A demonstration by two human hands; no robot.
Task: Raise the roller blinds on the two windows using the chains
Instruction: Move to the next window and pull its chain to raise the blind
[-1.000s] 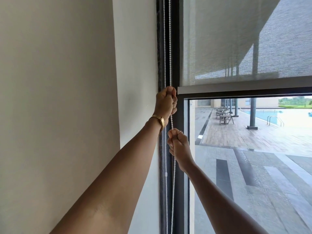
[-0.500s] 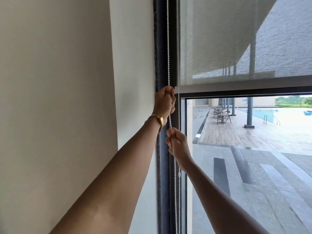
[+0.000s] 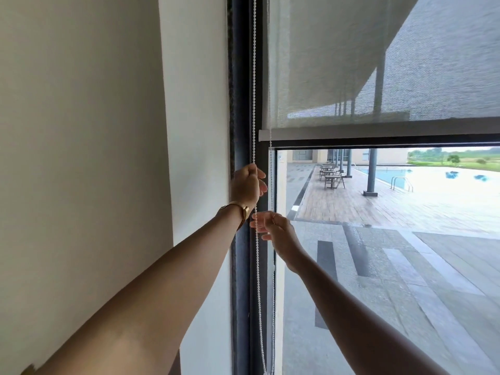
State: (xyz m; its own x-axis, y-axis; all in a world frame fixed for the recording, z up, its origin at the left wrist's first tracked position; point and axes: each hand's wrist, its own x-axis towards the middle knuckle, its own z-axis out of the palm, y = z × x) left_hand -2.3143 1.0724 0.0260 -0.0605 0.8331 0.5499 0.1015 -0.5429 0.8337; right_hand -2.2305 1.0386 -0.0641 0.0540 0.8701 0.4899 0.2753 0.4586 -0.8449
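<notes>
A grey mesh roller blind (image 3: pixel 338 63) covers the upper part of the window, and its bottom bar (image 3: pixel 378 134) hangs about a third of the way down the view. A white bead chain (image 3: pixel 253 104) runs down along the dark window frame (image 3: pixel 240 104), with a second strand (image 3: pixel 270 147) just to its right. My left hand (image 3: pixel 246 185), with a gold bracelet on the wrist, pinches the left strand just below the bar's height. Below it, my right hand (image 3: pixel 276 231) has its fingers spread beside the chain and holds nothing.
A plain white wall (image 3: pixel 81 131) fills the left half of the view and juts out next to the frame. Through the bare glass (image 3: pixel 378 239) I see a paved terrace, tables with chairs and a pool outside.
My right hand, earlier a fist around the chain, has opened and let go. My left hand keeps its hold at about the same height. The view has shifted slightly.
</notes>
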